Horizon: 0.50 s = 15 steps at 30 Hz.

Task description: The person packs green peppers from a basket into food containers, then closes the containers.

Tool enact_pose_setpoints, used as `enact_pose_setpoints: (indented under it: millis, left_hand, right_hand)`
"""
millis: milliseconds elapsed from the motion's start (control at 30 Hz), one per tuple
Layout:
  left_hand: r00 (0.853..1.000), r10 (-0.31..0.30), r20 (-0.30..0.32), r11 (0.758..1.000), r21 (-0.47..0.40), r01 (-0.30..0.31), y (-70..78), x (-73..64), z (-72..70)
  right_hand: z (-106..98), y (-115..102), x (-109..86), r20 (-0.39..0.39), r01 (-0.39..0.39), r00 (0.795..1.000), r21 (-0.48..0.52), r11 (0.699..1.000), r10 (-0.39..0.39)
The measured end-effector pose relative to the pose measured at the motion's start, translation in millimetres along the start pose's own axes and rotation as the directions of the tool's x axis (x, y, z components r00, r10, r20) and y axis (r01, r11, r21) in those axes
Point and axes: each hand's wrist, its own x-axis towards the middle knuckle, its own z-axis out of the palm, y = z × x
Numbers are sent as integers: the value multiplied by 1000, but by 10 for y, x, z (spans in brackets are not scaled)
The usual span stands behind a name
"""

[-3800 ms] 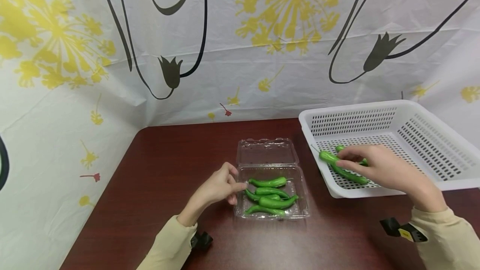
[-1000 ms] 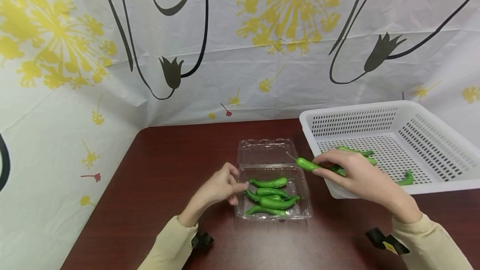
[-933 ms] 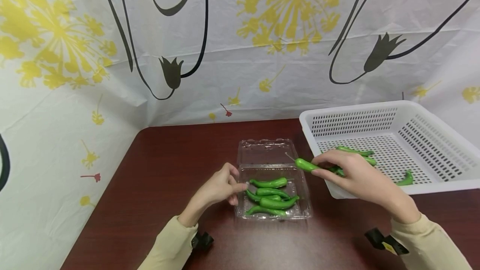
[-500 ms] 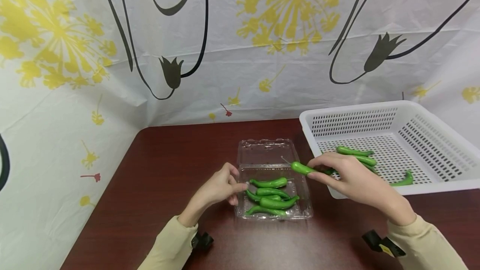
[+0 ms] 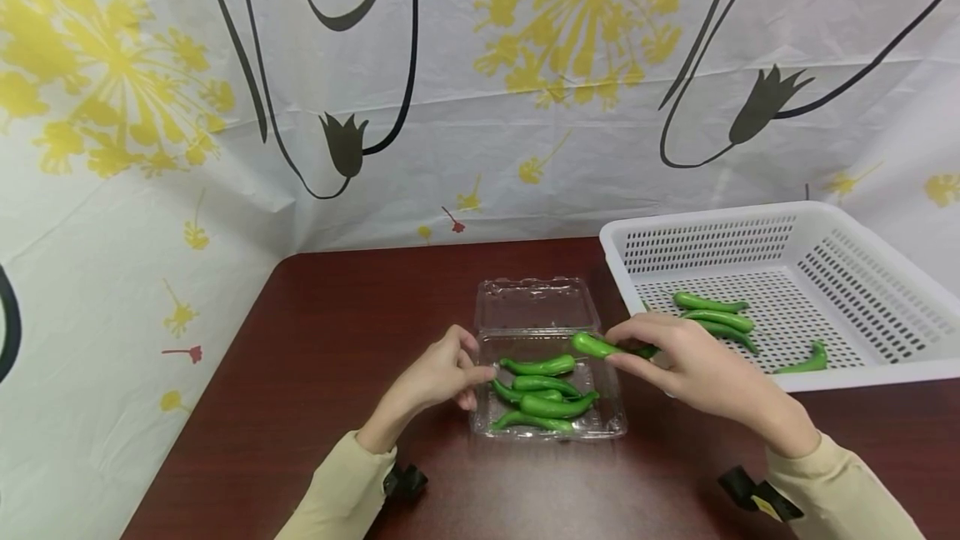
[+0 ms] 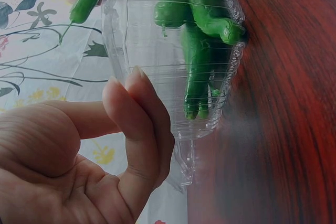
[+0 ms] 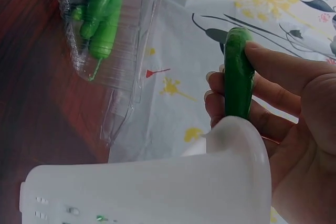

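Observation:
My right hand (image 5: 693,365) pinches a green chili pepper (image 5: 592,346) between thumb and fingers, above the right side of a clear plastic clamshell container (image 5: 611,419). The right wrist view shows this pepper (image 7: 239,72) upright in the grip, past the basket's rim. Several green peppers (image 5: 555,405) lie in the container, whose lid (image 5: 534,307) stands open at the back. My left hand (image 5: 435,373) holds the container's left rim, thumb at the edge and fingers curled beside the wall. In the left wrist view, the curled fingers (image 6: 142,124) partly hide the thumb and its contact.
A white perforated basket (image 5: 862,248) stands at the right of the dark red table (image 5: 360,315), with several peppers (image 5: 716,321) inside. One more pepper (image 5: 806,359) lies near its front wall. A patterned cloth (image 5: 420,107) hangs behind the table.
My right hand has lifted a pepper out of the basket and moved left and slightly down, bringing it over the container's right edge. The left hand has stayed at the container's left rim.

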Motion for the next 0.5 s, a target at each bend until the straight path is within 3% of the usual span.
enact_pose_setpoints:
  millis: [500]
  left_hand:
    - [1000, -1, 4, 1000, 1, 1, -7, 7, 2]
  right_hand:
    - [77, -39, 14, -9, 38, 999, 11, 999, -38]
